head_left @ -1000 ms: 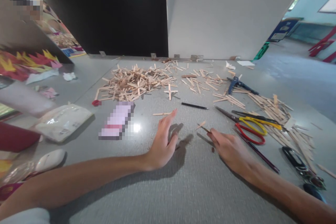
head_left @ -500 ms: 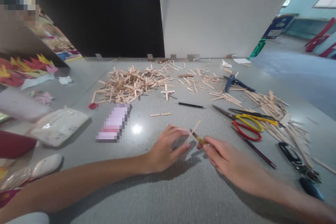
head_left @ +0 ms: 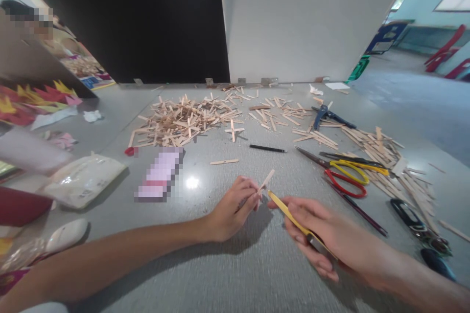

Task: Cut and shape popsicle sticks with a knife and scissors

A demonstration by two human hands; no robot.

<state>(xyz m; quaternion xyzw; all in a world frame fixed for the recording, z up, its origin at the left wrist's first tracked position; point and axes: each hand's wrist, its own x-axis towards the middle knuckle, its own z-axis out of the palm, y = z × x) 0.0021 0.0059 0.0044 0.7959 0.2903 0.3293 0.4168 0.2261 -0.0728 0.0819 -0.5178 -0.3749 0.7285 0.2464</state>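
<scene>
Near the middle of the table, my left hand (head_left: pixel 237 208) is closed, pinching a small wooden craft stick (head_left: pixel 267 180) that points up and to the right. My right hand (head_left: pixel 312 232) is wrapped round a yellow utility knife (head_left: pixel 290 212), its front end close to the stick but apart from it. Whether the blade is out I cannot tell. Beyond my left hand a single craft stick (head_left: pixel 224 162) with a dark mark lies flat. Farther back, a small cross of sticks (head_left: pixel 232 130) stands near a black pen (head_left: pixel 268 148).
A heap of stick pieces (head_left: pixel 183 120) spreads at the back left. To the right are red-and-yellow-handled scissors (head_left: pixel 347 183), blue cutters (head_left: pixel 325 116), more sticks (head_left: pixel 382 149) and keys (head_left: pixel 433 242). A plastic packet (head_left: pixel 86 178) and white mouse (head_left: pixel 66 232) lie left. Panels (head_left: pixel 316 24) rise behind.
My right hand has drawn the knife back from the stick and turned so more of its yellow handle shows. The fingers of my left hand have closed in, and the stick has shifted slightly left.
</scene>
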